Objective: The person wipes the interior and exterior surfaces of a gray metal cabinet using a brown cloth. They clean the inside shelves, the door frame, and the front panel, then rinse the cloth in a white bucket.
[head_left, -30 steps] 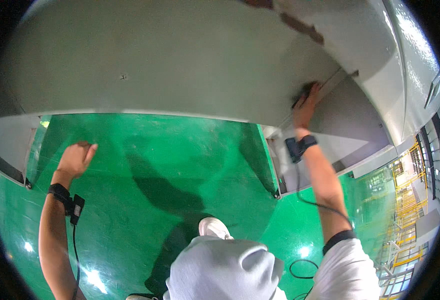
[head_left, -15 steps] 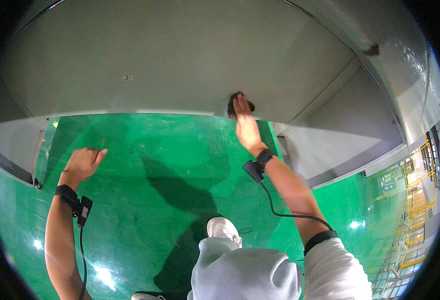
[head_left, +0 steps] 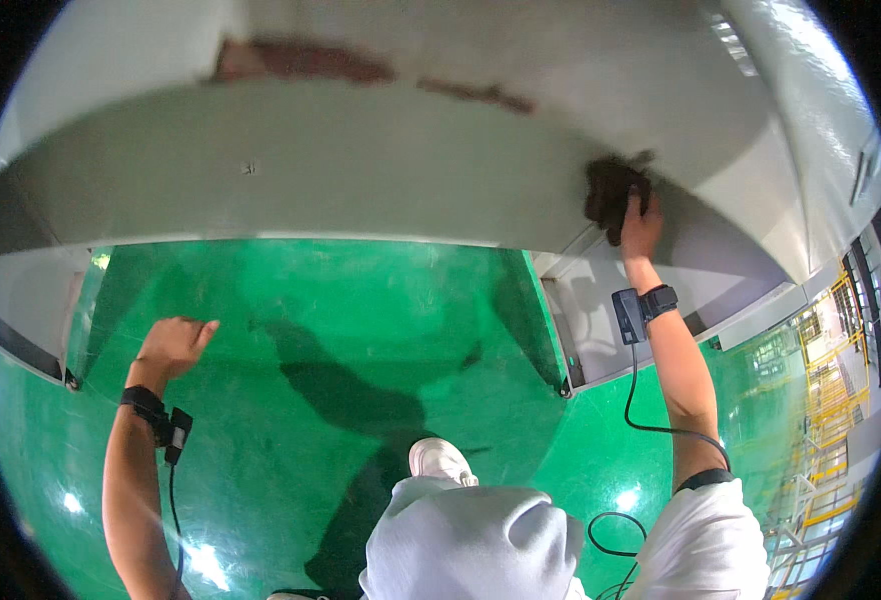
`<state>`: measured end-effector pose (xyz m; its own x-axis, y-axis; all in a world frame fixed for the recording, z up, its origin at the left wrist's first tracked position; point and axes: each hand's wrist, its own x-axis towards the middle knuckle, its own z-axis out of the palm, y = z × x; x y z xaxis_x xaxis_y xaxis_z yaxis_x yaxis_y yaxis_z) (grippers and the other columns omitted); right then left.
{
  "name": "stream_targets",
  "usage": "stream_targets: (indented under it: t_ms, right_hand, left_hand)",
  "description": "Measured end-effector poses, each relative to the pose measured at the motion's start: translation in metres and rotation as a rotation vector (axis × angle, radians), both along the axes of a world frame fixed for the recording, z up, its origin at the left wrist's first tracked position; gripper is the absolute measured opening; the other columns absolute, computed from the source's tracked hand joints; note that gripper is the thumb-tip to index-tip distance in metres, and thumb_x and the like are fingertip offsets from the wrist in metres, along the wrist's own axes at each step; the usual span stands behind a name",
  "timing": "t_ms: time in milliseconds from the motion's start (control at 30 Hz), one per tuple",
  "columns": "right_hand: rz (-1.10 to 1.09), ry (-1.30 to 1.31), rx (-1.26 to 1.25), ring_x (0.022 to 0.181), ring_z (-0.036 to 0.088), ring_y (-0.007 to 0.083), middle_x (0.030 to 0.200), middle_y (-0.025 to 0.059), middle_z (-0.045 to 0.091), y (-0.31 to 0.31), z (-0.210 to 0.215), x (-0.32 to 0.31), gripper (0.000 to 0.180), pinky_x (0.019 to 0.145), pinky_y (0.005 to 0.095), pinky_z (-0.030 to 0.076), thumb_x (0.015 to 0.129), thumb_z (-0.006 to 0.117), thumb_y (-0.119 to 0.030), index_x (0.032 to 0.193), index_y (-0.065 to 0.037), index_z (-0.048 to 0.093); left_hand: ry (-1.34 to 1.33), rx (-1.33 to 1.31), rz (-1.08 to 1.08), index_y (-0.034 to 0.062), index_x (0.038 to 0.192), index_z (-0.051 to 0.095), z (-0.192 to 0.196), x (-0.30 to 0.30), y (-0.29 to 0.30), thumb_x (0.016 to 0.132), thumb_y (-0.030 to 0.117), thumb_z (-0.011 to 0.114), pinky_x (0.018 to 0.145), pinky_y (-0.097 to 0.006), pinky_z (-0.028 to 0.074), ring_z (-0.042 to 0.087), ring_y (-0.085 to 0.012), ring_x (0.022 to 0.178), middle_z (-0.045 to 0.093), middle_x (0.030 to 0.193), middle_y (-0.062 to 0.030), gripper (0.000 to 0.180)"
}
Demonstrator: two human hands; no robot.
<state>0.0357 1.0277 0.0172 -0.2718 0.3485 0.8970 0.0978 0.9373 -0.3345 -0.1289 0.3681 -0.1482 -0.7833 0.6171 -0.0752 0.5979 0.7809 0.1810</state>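
My right hand (head_left: 641,222) is raised and presses a dark brown rag (head_left: 609,190) flat against the lower edge of a large light grey panel (head_left: 361,190). A black wrist device (head_left: 651,302) with a cable sits on that arm. My left hand (head_left: 173,342) hangs free over the green floor (head_left: 341,330), fingers loosely curled, holding nothing. It wears a black wrist strap (head_left: 147,402) too. Reddish-brown rust-like streaks (head_left: 301,60) mark the panel higher up.
My white shoe (head_left: 443,462) stands on the glossy green floor below the panel. A grey base frame (head_left: 581,330) runs under the panel at right. Yellow railings (head_left: 841,420) stand at the far right. My shadow falls across the floor.
My right hand with the rag slid left along the panel's edge, then back to the right. My view tilted up, showing the rust streaks. The left hand barely moved.
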Motion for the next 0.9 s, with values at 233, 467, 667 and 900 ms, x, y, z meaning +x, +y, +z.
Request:
stream_targets:
  t_ms: [233, 467, 667, 900]
  right_hand:
    - [0.797, -0.372, -1.293, 0.108, 0.054, 0.0255, 0.121, 0.0115, 0.057, -0.182, 0.024, 0.039, 0.046, 0.092, 0.0373, 0.043, 0.09, 0.058, -0.035, 0.124, -0.005, 0.052]
    - [1.416, -0.638, -1.329, 0.112, 0.053, 0.0267, 0.12, 0.0141, 0.056, -0.288, -0.005, 0.044, 0.048, 0.098, 0.0391, 0.041, 0.083, 0.058, -0.021, 0.125, 0.0, 0.049]
    - [1.387, -0.763, -1.065, 0.111, 0.051, 0.0171, 0.117, 0.0055, 0.056, -0.293, -0.02, 0.035, 0.036, 0.097, 0.0307, 0.038, 0.079, 0.062, -0.007, 0.114, -0.005, 0.053]
    - [1.078, -1.062, -0.874, 0.086, 0.054, 0.007, 0.09, -0.0032, 0.06, -0.28, -0.037, 0.04, 0.022, 0.076, 0.0235, 0.043, 0.079, 0.073, -0.008, 0.095, -0.007, 0.058]
  left_hand:
    - [-0.009, 0.462, -0.121, -0.0004, 0.086, 0.063, 0.079, 0.064, 0.039, 0.099, 0.041, 0.035, 0.071, -0.043, 0.048, 0.06, -0.0362, 0.078, 0.063, 0.081, -0.0208, 0.052]
    - [-0.829, 1.197, -0.142, 0.0031, 0.119, 0.057, 0.121, 0.104, 0.132, 0.095, 0.047, 0.046, 0.09, -0.032, 0.044, 0.056, -0.0181, 0.103, 0.061, 0.112, -0.0067, 0.051]
    - [-1.075, 1.068, -0.179, 0.0038, 0.116, 0.058, 0.106, 0.113, 0.153, 0.088, 0.027, 0.065, 0.084, -0.028, 0.045, 0.057, -0.0137, 0.097, 0.062, 0.103, -0.0038, 0.036]
    - [-0.708, 1.383, -0.047, 0.0008, 0.099, 0.058, 0.074, 0.116, 0.148, 0.09, 0.021, 0.061, 0.076, -0.031, 0.048, 0.059, -0.0153, 0.085, 0.064, 0.094, -0.0051, 0.022]
